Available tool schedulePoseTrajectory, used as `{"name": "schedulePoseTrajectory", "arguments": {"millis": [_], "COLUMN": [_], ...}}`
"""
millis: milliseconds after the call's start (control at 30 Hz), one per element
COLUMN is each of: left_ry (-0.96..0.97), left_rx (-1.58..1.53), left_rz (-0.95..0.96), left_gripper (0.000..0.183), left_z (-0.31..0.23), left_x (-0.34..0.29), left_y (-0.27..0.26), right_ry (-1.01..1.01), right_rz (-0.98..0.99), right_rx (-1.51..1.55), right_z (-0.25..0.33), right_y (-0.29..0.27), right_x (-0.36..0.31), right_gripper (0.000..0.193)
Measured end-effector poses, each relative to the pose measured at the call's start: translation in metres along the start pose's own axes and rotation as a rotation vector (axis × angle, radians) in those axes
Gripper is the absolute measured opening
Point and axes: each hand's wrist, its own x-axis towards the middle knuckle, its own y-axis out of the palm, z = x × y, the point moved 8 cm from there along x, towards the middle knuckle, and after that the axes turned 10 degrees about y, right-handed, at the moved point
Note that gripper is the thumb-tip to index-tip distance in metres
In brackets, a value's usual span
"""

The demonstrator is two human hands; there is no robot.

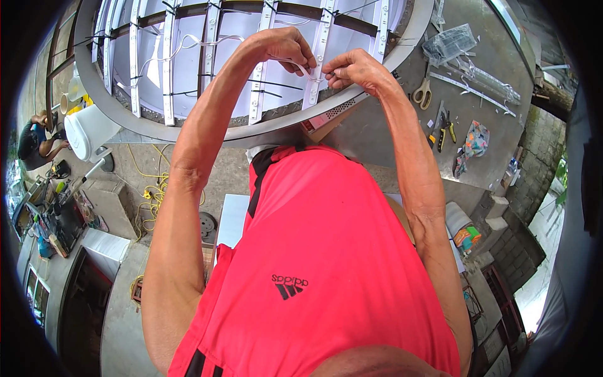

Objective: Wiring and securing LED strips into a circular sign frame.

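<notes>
Cable tie [312,78] on the white LED strip [318,56] sits pinched between both my hands. Left hand [286,47] and right hand [353,68] each close fingertips on it, above the round sign frame [251,129].

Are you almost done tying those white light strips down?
Several strips already carry black ties. Both hands, left hand and right hand, are pinching a thin tie at one strip. I cannot tell how many ties remain; scissors lie unused on the table.
</notes>
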Motion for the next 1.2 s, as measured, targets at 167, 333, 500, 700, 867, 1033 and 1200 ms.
{"name": "schedulePoseTrajectory", "arguments": {"millis": [167, 333, 500, 700, 867, 1033, 1200], "left_ry": [-0.030, -0.030, -0.040, -0.046, -0.065, -0.163, -0.165], "left_rx": [-0.083, 0.044, 0.085, 0.134, 0.154, 0.178, 0.194], "left_rz": [0.047, 0.078, 0.042, 0.013, 0.016, -0.005, -0.069], "left_gripper": [0.032, 0.032, 0.032, 0.030, 0.029, 0.016, 0.013], "left_z": [0.006, -0.003, -0.001, -0.004, -0.004, 0.001, 0.005], "left_x": [0.007, 0.011, 0.014, 0.013, 0.011, 0.010, 0.011], "left_y": [-0.002, -0.003, -0.006, -0.007, -0.007, -0.006, -0.008], "right_ry": [-0.003, -0.014, -0.048, -0.065, -0.063, -0.011, -0.043], "right_rz": [0.009, -0.008, 0.019, -0.050, -0.094, -0.164, -0.381], "right_rx": [-0.026, -0.079, -0.077, -0.181, -0.204, -0.171, -0.096], "right_z": [0.001, 0.002, 0.003, 0.006, 0.004, 0.005, 0.000], "right_y": [0.001, -0.003, -0.004, -0.004, -0.008, -0.007, -0.023], "right_x": [0.002, 0.006, 0.007, 0.006, 0.011, 0.007, 0.010], "right_gripper": [0.029, 0.029, 0.031, 0.034, 0.029, 0.026, 0.027]}}
